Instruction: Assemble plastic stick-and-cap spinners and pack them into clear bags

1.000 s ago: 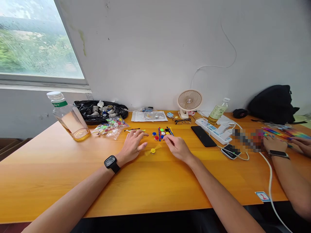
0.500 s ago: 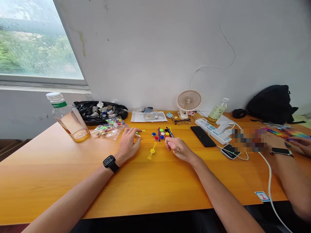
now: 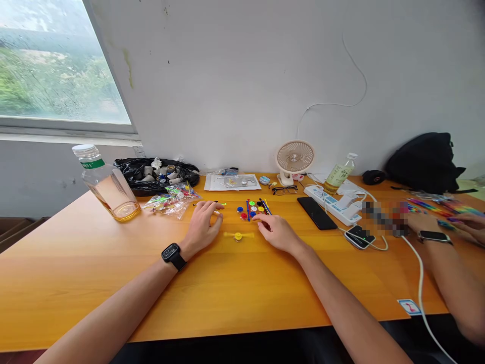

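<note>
A small yellow spinning top [image 3: 238, 236] stands on the table between my two hands, its two long arms blurred by motion. My left hand [image 3: 205, 222] rests to its left, fingers apart and bent, holding nothing. Partly hidden behind those fingers are a thin black piece and a green-tipped piece [image 3: 223, 204]. My right hand [image 3: 276, 231] lies to the right of the top, thumb and forefinger apart and nothing between them. Just beyond it sits a group of coloured plastic discs [image 3: 253, 215] with blue, black and yellow sticks [image 3: 266, 206].
Clear bags of small parts [image 3: 172, 199] and a large bottle [image 3: 109, 187] stand at left. Toward the wall are a black bag [image 3: 151, 189], fan [image 3: 294, 157] and glasses [image 3: 285, 190]. A phone [image 3: 316, 213], power strip [image 3: 331, 205] and another person's hands [image 3: 420, 222] are at right.
The yellow top's blurred arms have turned from nearly upright in view to level. My right hand's fingers have loosened from a curl and spread. My left hand has barely shifted.
</note>
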Tool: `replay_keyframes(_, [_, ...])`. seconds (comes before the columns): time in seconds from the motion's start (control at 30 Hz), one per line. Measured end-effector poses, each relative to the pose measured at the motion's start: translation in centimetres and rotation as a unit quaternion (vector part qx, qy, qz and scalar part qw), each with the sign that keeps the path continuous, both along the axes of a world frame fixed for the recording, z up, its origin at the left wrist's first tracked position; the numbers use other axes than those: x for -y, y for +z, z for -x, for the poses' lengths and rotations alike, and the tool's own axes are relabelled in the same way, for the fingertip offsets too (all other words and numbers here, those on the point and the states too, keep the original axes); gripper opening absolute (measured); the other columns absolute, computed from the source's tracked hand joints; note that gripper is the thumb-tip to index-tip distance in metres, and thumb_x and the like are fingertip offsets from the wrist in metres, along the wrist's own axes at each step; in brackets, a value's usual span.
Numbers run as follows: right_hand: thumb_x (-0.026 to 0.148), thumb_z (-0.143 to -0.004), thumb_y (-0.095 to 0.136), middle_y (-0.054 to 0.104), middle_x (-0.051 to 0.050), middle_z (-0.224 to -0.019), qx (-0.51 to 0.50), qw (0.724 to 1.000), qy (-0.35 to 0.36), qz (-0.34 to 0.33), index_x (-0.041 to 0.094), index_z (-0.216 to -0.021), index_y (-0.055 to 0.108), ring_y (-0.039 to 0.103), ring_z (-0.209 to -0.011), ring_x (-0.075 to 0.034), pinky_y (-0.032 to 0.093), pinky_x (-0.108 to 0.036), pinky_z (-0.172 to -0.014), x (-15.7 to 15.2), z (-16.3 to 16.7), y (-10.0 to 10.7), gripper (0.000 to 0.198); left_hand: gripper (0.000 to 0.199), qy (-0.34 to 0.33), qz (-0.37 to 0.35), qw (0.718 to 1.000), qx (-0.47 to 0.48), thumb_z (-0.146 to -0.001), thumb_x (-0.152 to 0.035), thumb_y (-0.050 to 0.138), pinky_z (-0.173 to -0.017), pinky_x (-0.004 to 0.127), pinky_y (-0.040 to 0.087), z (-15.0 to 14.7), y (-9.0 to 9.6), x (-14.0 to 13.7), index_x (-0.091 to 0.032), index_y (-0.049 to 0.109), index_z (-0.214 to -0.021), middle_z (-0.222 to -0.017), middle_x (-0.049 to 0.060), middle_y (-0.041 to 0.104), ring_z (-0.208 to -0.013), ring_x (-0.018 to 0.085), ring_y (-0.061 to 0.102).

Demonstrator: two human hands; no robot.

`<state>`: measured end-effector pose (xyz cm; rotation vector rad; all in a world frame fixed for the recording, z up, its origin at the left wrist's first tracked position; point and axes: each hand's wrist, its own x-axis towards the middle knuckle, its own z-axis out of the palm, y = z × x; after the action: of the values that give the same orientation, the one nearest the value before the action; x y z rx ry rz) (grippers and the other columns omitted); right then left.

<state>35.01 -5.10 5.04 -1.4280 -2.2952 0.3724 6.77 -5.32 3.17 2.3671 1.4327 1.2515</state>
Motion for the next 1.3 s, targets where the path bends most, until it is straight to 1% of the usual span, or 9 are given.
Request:
replay_keyframes(0.23, [0.025,-0.101,0.051,0.082,-0.008,-0.105,0.033,0.999,0.016,0.018,0.027,-0.133,0.077,0.074,-0.087,-0.023,0.050,-0.030,-0.080,0.13,0.04,-0.41,0.041,0.016,-0.001,0.005,1.000,-0.003,-0.101,-0.022,0.053,-0.099,0.046,0.049,-0.12,0.14,0.09,-0.024,0.065,-0.112,-0.113,0.007,0.070,-0.110,0.029,0.057])
replay_keyframes(0.6, [0.028,-0.105,0.050,0.077,-0.009,-0.129,0.055,0.998,0.041,0.013,0.026,-0.142,0.071,0.075,-0.109,-0.028,0.053,-0.035,-0.091,0.09,0.14,-0.77,0.043,0.016,-0.009,0.007,1.000,-0.006,-0.101,-0.022,0.054,-0.099,0.046,0.049,-0.18,-0.04,0.10,-0.024,0.065,-0.111,-0.114,0.006,0.070,-0.110,0.029,0.057])
replay_keyframes(0.77, [0.030,-0.103,0.053,0.081,-0.007,-0.118,0.041,0.998,0.042,0.004,0.026,-0.133,0.077,0.076,-0.099,-0.026,0.052,-0.034,-0.087,0.11,0.16,-0.77,0.038,0.015,-0.010,0.008,1.000,-0.006,-0.102,-0.024,0.053,-0.099,0.046,0.049,-0.24,-0.05,0.03,-0.024,0.065,-0.110,-0.113,0.006,0.070,-0.110,0.028,0.058])
replay_keyframes(0.83, [0.031,-0.103,0.054,0.082,-0.007,-0.109,0.044,0.998,0.039,0.001,0.025,-0.135,0.075,0.075,-0.091,-0.025,0.051,-0.034,-0.082,0.11,0.16,-0.80,0.039,0.014,-0.013,0.009,1.000,-0.008,-0.102,-0.024,0.053,-0.099,0.045,0.049,-0.25,-0.05,0.00,-0.024,0.065,-0.110,-0.113,0.007,0.070,-0.109,0.028,0.057])
replay_keyframes(0.93, [0.031,-0.103,0.054,0.082,-0.008,-0.110,0.049,0.998,0.043,0.004,0.026,-0.137,0.074,0.075,-0.090,-0.024,0.049,-0.032,-0.079,0.10,0.17,-0.80,0.040,0.014,-0.014,0.008,1.000,-0.007,-0.102,-0.024,0.053,-0.099,0.046,0.049,-0.24,-0.07,-0.01,-0.023,0.064,-0.110,-0.114,0.007,0.070,-0.109,0.028,0.057])
replay_keyframes(1.0, [0.031,-0.103,0.055,0.082,-0.007,-0.112,0.041,0.998,0.049,0.003,0.025,-0.129,0.078,0.074,-0.092,-0.024,0.048,-0.031,-0.079,0.11,0.21,-0.71,0.035,0.014,-0.015,0.008,1.000,-0.007,-0.102,-0.024,0.053,-0.099,0.045,0.049,-0.22,-0.10,0.00,-0.023,0.064,-0.110,-0.114,0.007,0.070,-0.110,0.029,0.057])
replay_keyframes(1.1, [0.029,-0.103,0.056,0.082,-0.005,-0.099,0.028,0.998,0.049,-0.002,0.024,-0.117,0.082,0.072,-0.084,-0.021,0.044,-0.029,-0.075,0.15,0.30,-0.51,0.030,0.013,-0.016,0.004,1.000,-0.005,-0.102,-0.024,0.054,-0.099,0.045,0.049,-0.21,-0.16,0.00,-0.023,0.064,-0.110,-0.113,0.006,0.070,-0.109,0.028,0.057])
replay_keyframes(1.23, [0.031,-0.099,0.064,0.078,-0.004,-0.086,0.039,0.999,0.030,-0.009,0.022,-0.118,0.080,0.066,-0.074,-0.018,0.038,-0.027,-0.069,0.15,0.28,-0.38,0.026,0.013,-0.020,0.000,1.000,-0.003,-0.102,-0.023,0.054,-0.100,0.044,0.049,-0.25,-0.25,-0.04,-0.023,0.065,-0.110,-0.114,0.006,0.071,-0.110,0.028,0.058])
replay_keyframes(1.3, [0.031,-0.098,0.066,0.076,-0.003,-0.082,0.046,0.998,0.029,-0.010,0.023,-0.112,0.080,0.064,-0.072,-0.017,0.036,-0.027,-0.067,0.13,0.24,-0.39,0.022,0.013,-0.023,-0.001,1.000,-0.004,-0.102,-0.022,0.054,-0.100,0.044,0.049,-0.25,-0.30,-0.07,-0.023,0.065,-0.110,-0.115,0.007,0.071,-0.111,0.028,0.058])
